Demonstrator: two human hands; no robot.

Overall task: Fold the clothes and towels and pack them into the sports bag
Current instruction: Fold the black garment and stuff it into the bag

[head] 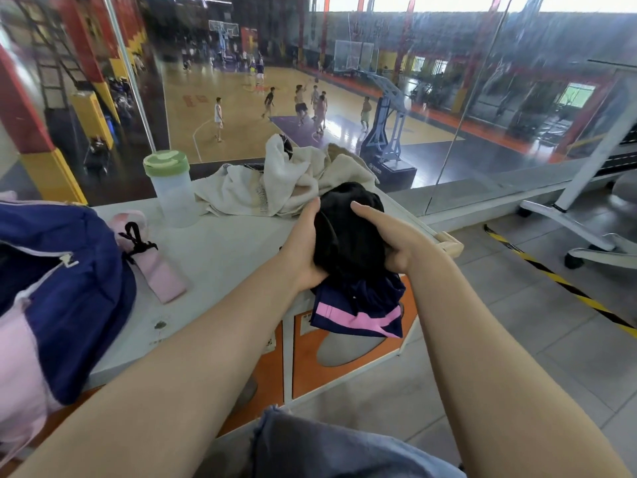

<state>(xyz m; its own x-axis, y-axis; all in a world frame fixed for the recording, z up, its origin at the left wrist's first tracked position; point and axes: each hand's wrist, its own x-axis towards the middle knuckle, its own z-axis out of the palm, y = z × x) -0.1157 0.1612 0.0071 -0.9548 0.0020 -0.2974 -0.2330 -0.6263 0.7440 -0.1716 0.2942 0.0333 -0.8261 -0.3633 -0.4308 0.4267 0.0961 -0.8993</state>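
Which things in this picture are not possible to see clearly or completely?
- Sports bag, head view: cut off by the left edge; its inside is dark.
- Black garment: bunched between left hand and right hand, so its type is unclear.
- Navy and pink garment: its top is hidden under the black garment.
- Towels: crumpled, number unclear.

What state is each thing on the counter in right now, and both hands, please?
Sports bag: on the counter's left end, unzipped.
Black garment: bunched, held between both hands.
Left hand: grips the black garment's left side.
Right hand: grips its right side.
Navy and pink garment: unfolded, hanging below the hands over the counter's edge.
Towels: crumpled, unfolded heap.
Bottle: upright, green lid on.
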